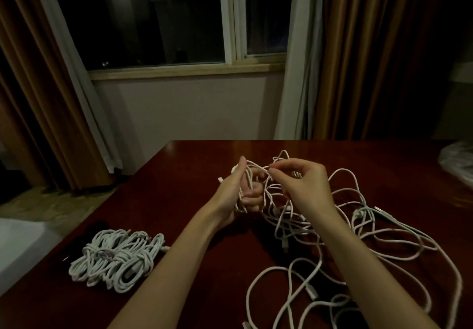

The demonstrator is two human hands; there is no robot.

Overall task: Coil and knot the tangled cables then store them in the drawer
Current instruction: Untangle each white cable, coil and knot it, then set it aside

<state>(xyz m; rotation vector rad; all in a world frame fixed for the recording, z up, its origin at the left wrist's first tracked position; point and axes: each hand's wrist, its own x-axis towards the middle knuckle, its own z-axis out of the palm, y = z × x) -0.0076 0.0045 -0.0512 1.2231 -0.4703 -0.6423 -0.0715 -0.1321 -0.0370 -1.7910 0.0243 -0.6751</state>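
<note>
Room: dark window (163, 16) straight ahead, brown curtains (363, 54) drawn back on both sides, pale wall below the sill.
Surface: glossy reddish-brown wooden table (194, 164) running from the wall towards the person.
Left hand (236, 193): raised above the table, palm turned inward, fingers curled around several white cable loops wound about it; it grips the half-made coil (243, 195).
Right hand (304, 185): raised just beside the left one, thumb and forefinger pinching a single white strand that leads across to the coil.
Tangled cables (358, 231): loose white heap spread over the right half of the table, under and beyond the right forearm, with strands rising from it up to both hands; a few plug ends show among the loops.
Finished bundle (115, 262): white cables already coiled and knotted, lying near the table's left edge, well apart from the tangle.
Far right: crumpled clear plastic bag (458, 159) on the table edge.
</note>
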